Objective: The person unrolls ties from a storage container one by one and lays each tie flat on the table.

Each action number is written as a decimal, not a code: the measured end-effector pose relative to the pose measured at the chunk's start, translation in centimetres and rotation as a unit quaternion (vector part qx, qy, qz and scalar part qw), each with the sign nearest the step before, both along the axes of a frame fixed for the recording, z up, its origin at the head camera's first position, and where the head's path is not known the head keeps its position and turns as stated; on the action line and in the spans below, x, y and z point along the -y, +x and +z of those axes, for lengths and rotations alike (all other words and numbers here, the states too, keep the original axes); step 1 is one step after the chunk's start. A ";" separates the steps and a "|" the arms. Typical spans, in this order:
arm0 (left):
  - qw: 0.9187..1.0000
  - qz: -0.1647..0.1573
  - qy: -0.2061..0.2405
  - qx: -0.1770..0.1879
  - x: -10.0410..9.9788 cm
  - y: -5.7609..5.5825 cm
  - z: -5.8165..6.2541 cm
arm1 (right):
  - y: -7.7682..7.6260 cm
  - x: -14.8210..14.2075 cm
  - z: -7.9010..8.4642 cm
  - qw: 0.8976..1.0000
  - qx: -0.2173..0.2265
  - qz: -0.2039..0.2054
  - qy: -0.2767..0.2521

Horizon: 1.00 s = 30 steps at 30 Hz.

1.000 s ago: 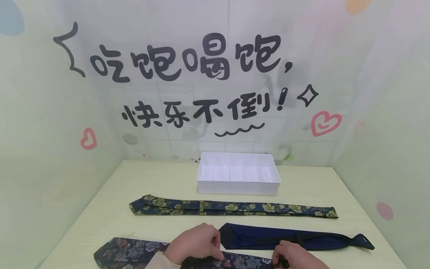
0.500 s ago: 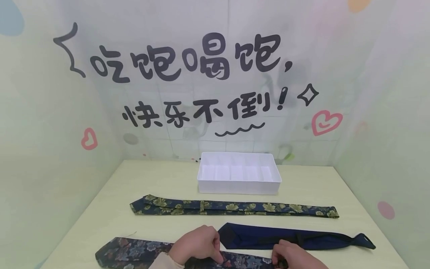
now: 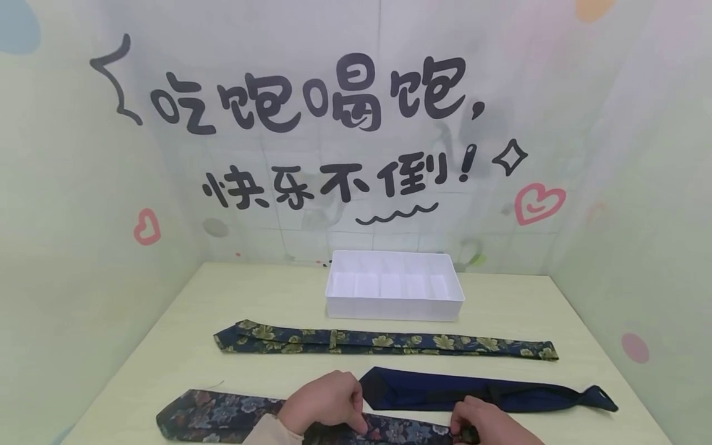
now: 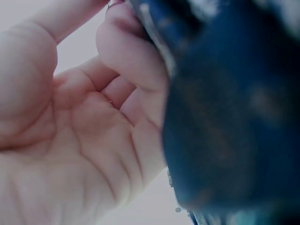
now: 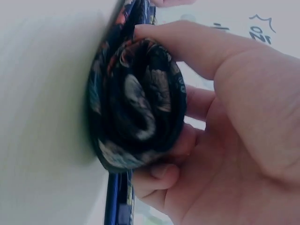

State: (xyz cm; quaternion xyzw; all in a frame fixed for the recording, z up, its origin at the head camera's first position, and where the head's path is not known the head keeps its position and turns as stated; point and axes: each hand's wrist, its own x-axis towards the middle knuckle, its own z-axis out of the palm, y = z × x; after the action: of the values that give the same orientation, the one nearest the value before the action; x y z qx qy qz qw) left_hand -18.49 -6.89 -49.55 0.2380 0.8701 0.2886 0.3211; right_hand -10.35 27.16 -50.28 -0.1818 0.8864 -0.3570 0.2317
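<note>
A dark necktie with blue and reddish flowers [image 3: 222,411] lies across the front of the table in the head view. My left hand [image 3: 328,402] pinches it near its middle, thumb and fingertips on the cloth. Blurred dark blue fabric [image 4: 229,117] fills the right of the left wrist view, beside the palm. At the tie's right end my right hand [image 3: 492,423] holds a coiled part. The right wrist view shows this roll [image 5: 140,103] end-on, with several layers, thumb on top and fingers curled around its side. The roll is mostly hidden by the hand in the head view.
A plain navy tie [image 3: 428,392] with a looped narrow end lies just behind the hands. Farther back, a navy tie with yellow-green flowers [image 3: 384,341] is stretched out. A white divided box [image 3: 395,309] stands near the back wall. Printed walls [image 3: 89,278] enclose the table.
</note>
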 end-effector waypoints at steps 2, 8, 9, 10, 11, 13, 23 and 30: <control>1.000 -0.004 0.013 -0.001 0.2 -0.8 -1.9 | -0.2 -0.9 -1.1 1.000 0.004 -0.011 0.004; 1.000 0.005 0.014 0.000 -0.2 0.4 0.4 | -0.8 -3.6 -3.7 0.998 0.033 -0.045 0.027; 1.000 0.007 0.008 -0.003 -0.4 0.9 1.2 | -0.7 -4.0 -3.9 0.998 0.034 -0.045 0.030; 1.000 0.007 0.006 -0.005 -0.5 1.2 2.0 | -0.7 -4.3 -3.9 0.998 0.040 -0.050 0.027; 1.000 0.006 0.009 -0.004 -0.4 1.2 1.9 | -0.6 -4.6 -3.6 0.997 0.043 -0.055 0.027; 1.000 0.001 0.013 -0.004 -0.3 0.8 1.3 | -0.5 -5.4 -3.6 0.996 0.046 -0.064 0.027; 1.000 0.006 0.003 -0.002 -0.2 1.0 2.1 | 2.0 -5.0 3.6 0.980 0.086 -0.167 0.073; 1.000 0.009 -0.009 -0.014 -0.4 1.4 2.9 | 0.3 -10.5 -4.2 0.977 0.111 -0.173 0.055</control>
State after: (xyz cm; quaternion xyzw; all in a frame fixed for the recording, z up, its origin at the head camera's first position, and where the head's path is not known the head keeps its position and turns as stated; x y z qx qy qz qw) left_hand -17.11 -6.53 -46.63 0.2314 0.8792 0.2801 0.3082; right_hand -10.08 37.69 -54.43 0.0279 0.8915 -0.3604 0.2729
